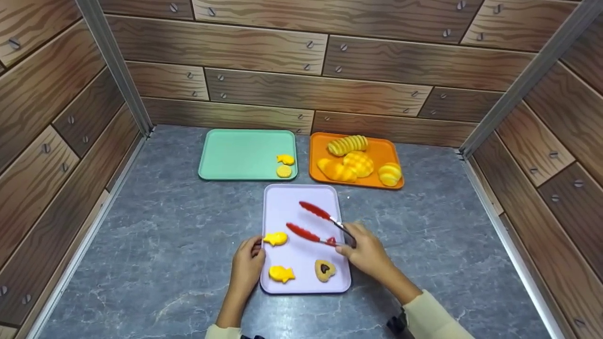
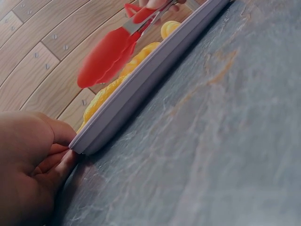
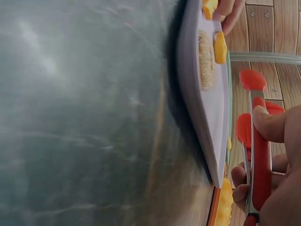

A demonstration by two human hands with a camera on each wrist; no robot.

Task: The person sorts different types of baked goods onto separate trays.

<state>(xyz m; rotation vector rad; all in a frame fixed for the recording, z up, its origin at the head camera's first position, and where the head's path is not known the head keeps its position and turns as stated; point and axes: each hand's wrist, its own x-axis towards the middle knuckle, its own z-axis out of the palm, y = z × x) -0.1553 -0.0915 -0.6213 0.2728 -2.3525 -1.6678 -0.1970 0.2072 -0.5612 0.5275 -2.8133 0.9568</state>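
Note:
My left hand grips the left rim of a lilac tray. In the left wrist view, the fingers pinch the tray's edge just above the tabletop. My right hand holds red-tipped tongs by the handles, their arms spread apart over the tray with nothing between the tips. On the lilac tray lie a yellow fish-shaped piece near the left rim, another yellow fish closer to me, and a heart-shaped biscuit with a dark centre at the near right.
Behind to the left, a green tray carries a yellow fish and a round yellow biscuit. An orange tray at the back right bears several toy breads. Wood-patterned walls enclose the grey tabletop on three sides.

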